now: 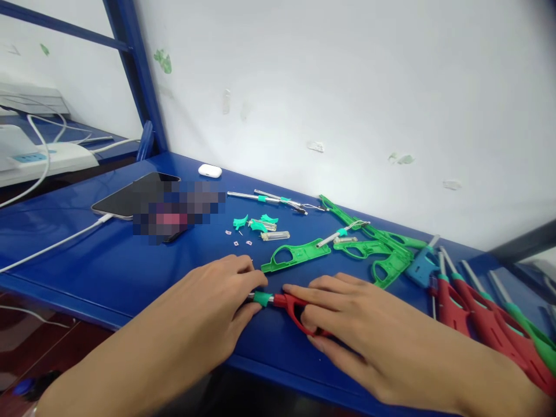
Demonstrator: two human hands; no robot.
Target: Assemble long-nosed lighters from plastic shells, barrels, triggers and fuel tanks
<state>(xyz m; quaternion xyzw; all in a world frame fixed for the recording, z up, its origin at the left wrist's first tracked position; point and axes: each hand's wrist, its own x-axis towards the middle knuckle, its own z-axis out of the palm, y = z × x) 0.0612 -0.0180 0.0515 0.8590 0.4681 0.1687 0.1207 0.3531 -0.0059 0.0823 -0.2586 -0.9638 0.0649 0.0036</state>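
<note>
Red lighter lies at the near edge of the blue surface, held at both ends: the left hand pinches its fingers together on the green collar and metal tip, while the right hand closes over the red handle with fingers laid along it. Just behind lies a green handle shell, with more green shells and finished red lighters to the right, and a phone and white cable to the left.
</note>
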